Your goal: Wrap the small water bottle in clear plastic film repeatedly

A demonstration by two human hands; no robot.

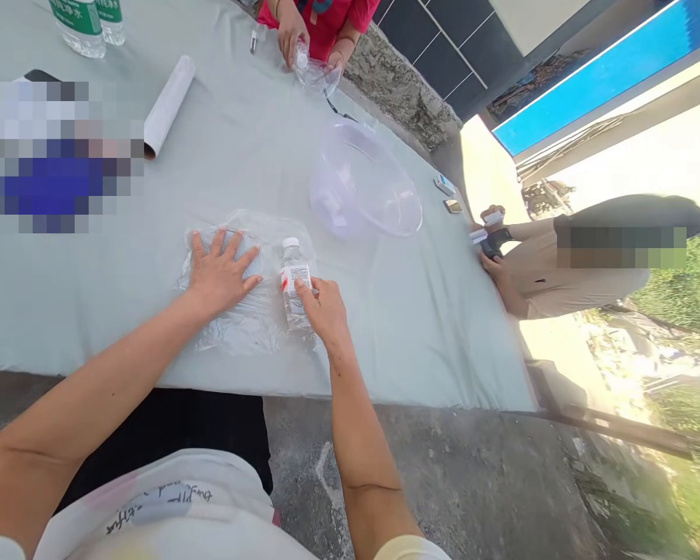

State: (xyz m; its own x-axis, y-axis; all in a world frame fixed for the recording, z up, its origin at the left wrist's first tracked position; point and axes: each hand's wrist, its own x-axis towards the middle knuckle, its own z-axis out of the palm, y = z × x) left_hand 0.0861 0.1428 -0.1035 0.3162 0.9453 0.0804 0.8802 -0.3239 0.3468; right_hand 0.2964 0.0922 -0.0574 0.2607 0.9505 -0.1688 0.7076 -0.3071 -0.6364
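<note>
My left hand (220,274) lies flat with its fingers spread on a thin sheet of clear plastic film (245,330), which is spread wrinkled over the tablecloth. To its right, my right hand (325,307) is closed around a small clear bottle (295,289) with a white cap and a white and red label. The bottle lies on the film, its cap pointing away from me. My thumb rests on the label; the other fingers are partly hidden behind the bottle.
A clear plastic basin (367,183) stands beyond the bottle. A white roll (170,107) lies far left, near large bottles (82,27). Across the table, a person's hands (293,35) hold clear plastic. Another person (560,257) stands right, past a phone (453,206) at the table's edge.
</note>
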